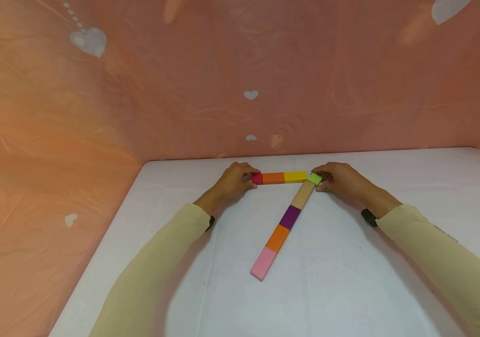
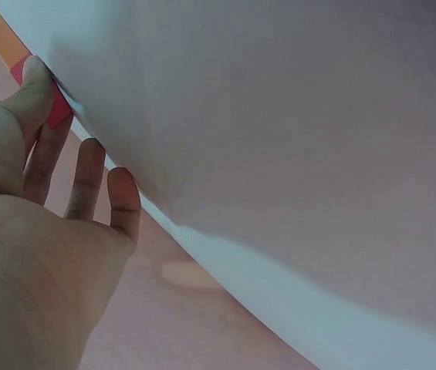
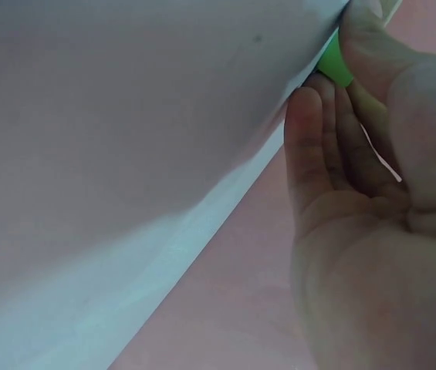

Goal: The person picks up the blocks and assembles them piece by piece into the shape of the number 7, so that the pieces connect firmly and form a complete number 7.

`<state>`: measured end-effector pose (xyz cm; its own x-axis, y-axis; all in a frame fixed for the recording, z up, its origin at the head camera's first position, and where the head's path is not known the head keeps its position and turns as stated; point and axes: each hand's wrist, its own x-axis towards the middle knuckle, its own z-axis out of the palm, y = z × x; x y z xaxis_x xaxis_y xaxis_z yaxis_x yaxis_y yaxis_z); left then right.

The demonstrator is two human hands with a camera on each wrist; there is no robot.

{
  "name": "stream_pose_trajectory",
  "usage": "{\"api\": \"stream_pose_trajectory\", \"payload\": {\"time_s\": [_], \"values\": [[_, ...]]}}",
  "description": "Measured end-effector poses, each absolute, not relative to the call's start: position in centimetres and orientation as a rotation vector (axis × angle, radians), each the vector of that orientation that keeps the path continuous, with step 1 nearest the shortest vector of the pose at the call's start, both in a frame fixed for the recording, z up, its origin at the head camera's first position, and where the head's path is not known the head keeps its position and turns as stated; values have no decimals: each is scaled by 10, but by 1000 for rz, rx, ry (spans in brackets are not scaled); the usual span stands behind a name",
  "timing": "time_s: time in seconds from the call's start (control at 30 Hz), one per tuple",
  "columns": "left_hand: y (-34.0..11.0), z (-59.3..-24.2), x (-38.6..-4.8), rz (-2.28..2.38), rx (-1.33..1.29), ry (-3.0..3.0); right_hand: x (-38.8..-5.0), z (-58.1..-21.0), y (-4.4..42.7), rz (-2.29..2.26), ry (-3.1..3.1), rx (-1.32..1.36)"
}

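Observation:
Two rows of flat coloured blocks lie on the white table. My left hand (image 1: 232,181) pinches the red block (image 1: 257,179) between thumb and finger at the left end of the upper row. An orange block (image 1: 273,178) and a yellow block (image 1: 295,177) continue that row rightward. At the upper right, my right hand (image 1: 344,180) pinches a light green block (image 1: 315,178), close to the yellow one. From it a slanted row runs toward me: a plain wood block (image 1: 303,194), a purple block (image 1: 290,217), another orange block (image 1: 278,238) and a pink block (image 1: 263,263).
The white-covered table (image 1: 349,290) has its back edge just behind the upper row. An orange-pink cloth (image 1: 206,75) with pale hearts hangs along the back and left side. Each wrist wears a dark band (image 1: 368,218).

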<state>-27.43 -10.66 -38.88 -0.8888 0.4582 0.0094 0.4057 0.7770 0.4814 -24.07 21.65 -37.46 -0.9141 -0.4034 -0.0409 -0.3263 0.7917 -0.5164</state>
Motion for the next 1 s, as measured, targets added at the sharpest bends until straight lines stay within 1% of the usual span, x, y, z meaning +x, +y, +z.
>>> {"api": "stream_pose_trajectory", "payload": {"time_s": [0.4,0.63,1.0], "values": [[-112,-389,-274,727,709,2862,-243,-377,215,-754,2836,-593],[-117,-387,-271,695,725,2851,-242,-374,227,-737,2829,-528],[-165,-385,-267,752,687,2859,-245,-369,255,-723,2868,-437]]}}
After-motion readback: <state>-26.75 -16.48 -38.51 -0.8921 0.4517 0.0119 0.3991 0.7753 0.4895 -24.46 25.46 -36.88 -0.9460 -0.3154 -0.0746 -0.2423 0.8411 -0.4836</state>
